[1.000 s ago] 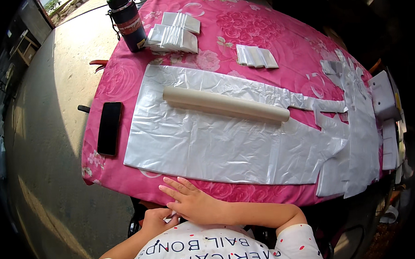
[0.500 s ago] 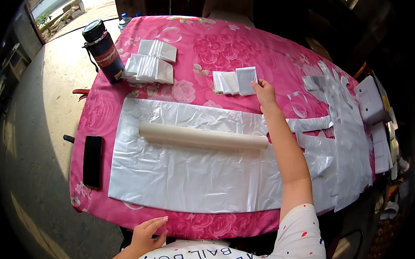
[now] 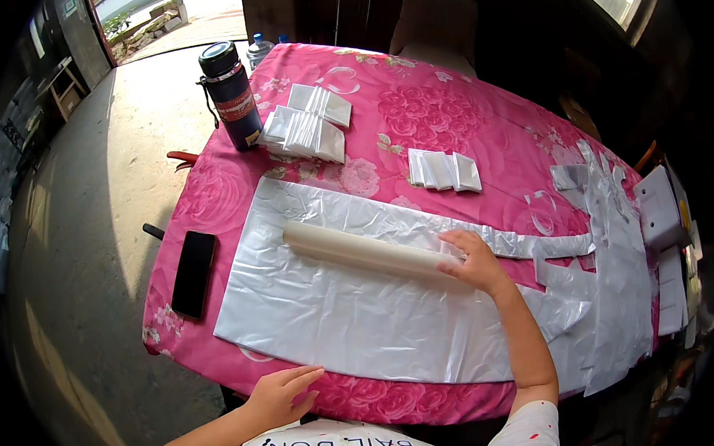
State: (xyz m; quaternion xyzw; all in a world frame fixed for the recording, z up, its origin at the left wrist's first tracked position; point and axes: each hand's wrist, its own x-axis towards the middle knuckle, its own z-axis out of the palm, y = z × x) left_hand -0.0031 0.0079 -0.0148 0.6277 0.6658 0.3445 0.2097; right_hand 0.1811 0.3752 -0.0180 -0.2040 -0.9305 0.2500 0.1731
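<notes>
A long pale cardboard-like tube [image 3: 358, 247] lies slantwise on a flat white plastic sheet [image 3: 322, 327]. At the tube's right end is my right hand [image 3: 478, 262], its thumb and fingers apart on either side of the end; I cannot make out a firm grip. My left hand [image 3: 282, 395] rests near the table's front edge by the sheet, fingers stretched and holding nothing. Beyond the tube sits a small row of folded white plastic packets [image 3: 444, 170]. A larger pile of such packets [image 3: 306, 126] lies farther left.
A dark thermos flask [image 3: 232, 100] stands at the table's far left. A black phone [image 3: 194, 274] lies on the pink flowered tablecloth [image 3: 368, 402]. Loose plastic strips [image 3: 614, 289] cover the right side, with white boxes [image 3: 659, 209] beyond the edge.
My right hand has let go of a folded packet at the small row and come back to the tube's right end. My left hand has moved slightly forward. The whole view has shifted.
</notes>
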